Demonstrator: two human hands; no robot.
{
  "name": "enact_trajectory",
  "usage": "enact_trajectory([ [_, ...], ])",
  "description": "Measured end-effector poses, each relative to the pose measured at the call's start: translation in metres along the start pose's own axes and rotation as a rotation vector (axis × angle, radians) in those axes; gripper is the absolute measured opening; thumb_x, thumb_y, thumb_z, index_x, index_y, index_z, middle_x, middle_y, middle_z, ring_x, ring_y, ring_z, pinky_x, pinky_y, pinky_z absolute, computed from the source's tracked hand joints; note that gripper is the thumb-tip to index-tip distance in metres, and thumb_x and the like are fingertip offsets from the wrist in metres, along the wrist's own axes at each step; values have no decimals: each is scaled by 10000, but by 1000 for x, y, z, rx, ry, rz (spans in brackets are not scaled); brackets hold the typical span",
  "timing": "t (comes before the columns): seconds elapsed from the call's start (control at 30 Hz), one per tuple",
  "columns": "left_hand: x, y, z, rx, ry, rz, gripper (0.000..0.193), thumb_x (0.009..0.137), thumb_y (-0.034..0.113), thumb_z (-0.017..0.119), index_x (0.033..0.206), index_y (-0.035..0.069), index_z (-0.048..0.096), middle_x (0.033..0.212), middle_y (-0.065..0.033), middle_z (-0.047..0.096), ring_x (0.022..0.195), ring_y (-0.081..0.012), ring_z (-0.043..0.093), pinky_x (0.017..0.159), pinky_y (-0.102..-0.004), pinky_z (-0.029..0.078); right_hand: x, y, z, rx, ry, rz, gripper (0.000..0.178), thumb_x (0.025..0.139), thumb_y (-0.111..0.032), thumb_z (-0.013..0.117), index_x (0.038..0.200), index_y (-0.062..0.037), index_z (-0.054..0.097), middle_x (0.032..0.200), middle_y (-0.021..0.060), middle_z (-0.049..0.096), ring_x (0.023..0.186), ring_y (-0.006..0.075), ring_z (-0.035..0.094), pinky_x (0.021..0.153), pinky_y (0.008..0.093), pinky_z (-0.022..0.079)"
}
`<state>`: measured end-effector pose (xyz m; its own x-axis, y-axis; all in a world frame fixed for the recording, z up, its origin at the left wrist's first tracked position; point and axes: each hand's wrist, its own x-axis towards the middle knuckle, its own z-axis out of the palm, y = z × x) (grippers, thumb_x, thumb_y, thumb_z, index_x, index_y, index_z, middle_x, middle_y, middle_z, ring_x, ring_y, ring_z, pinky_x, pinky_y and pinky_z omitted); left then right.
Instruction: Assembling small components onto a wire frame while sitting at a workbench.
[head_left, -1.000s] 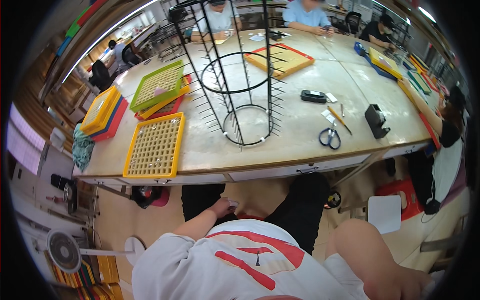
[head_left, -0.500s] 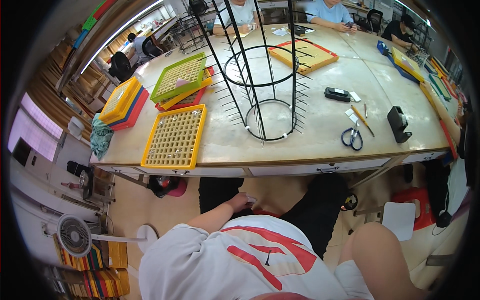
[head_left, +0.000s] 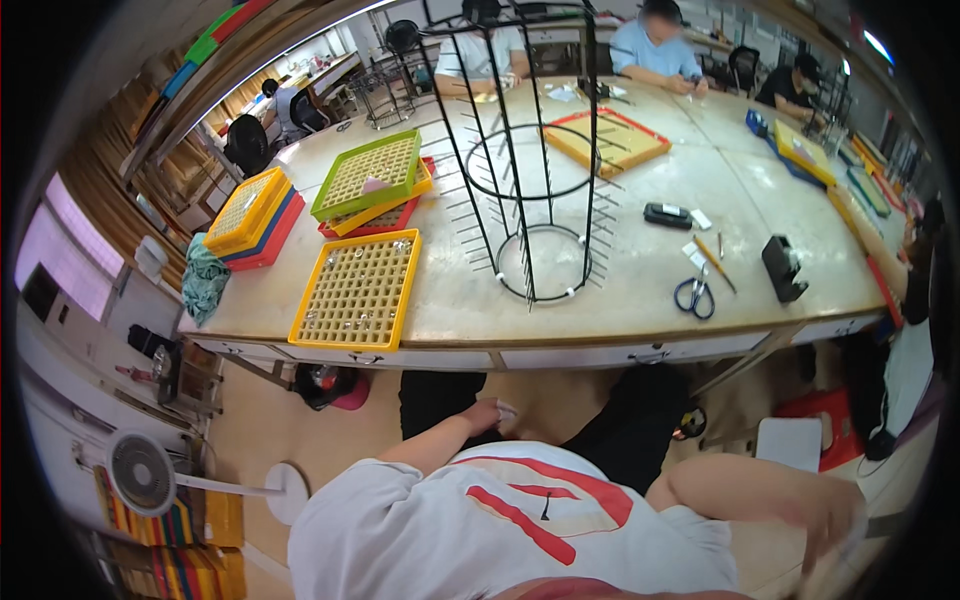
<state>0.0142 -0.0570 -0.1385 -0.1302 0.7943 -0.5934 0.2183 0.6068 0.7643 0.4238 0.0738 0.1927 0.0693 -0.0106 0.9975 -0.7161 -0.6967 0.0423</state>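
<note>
My left hand [head_left: 488, 413] rests low over my lap, in front of the table. Its fingers are closed, with something small and whitish at the tips that I cannot make out. Off to the lower right, away from the table, my right hand [head_left: 832, 522] hangs beside my body; motion smears its fingers. Nearest to my left hand on the table is a yellow tray [head_left: 408, 290] with a grid of small cells, a few holding small shiny pieces. A tall black wire rack [head_left: 575, 190] with many short prongs stands upright on the table, beyond my lap.
Stacked trays [head_left: 250, 215] and a green-rimmed tray [head_left: 418, 150] sit at the left. Scissors [head_left: 693, 298], a pencil [head_left: 716, 264], a black case [head_left: 667, 215] and a black tape dispenser [head_left: 783, 268] lie at the right. A fan [head_left: 140, 473] stands lower left; people sit across the table.
My right arm has swung outward, and its hand has come into view at the lower right. The view has tilted slightly, so the table sits lower. My left hand stays over my lap.
</note>
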Motion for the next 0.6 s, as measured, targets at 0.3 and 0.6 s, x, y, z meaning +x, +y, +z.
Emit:
enact_trajectory([
  [0.3, -162, 127, -105, -39, -120, 712, 193, 780, 70, 629, 969, 32, 620, 982, -57, 589, 866, -148, 558, 759, -286, 450, -120, 22, -127, -383, 1174, -392, 476, 826, -538, 428, 881, -70, 496, 696, 6, 374, 628, 153, 366, 651, 311, 327],
  [0.6, -241, -66, -328, -1212, 1178, 599, 131, 795, 70, 613, 778, 95, 485, 681, 1, 511, 563, -83, 482, 515, -184, 417, -226, 126, -123, -255, 1561, 389, 540, 820, -566, 409, 913, -60, 574, 692, 23, 419, 585, 150, 374, 681, 322, 335],
])
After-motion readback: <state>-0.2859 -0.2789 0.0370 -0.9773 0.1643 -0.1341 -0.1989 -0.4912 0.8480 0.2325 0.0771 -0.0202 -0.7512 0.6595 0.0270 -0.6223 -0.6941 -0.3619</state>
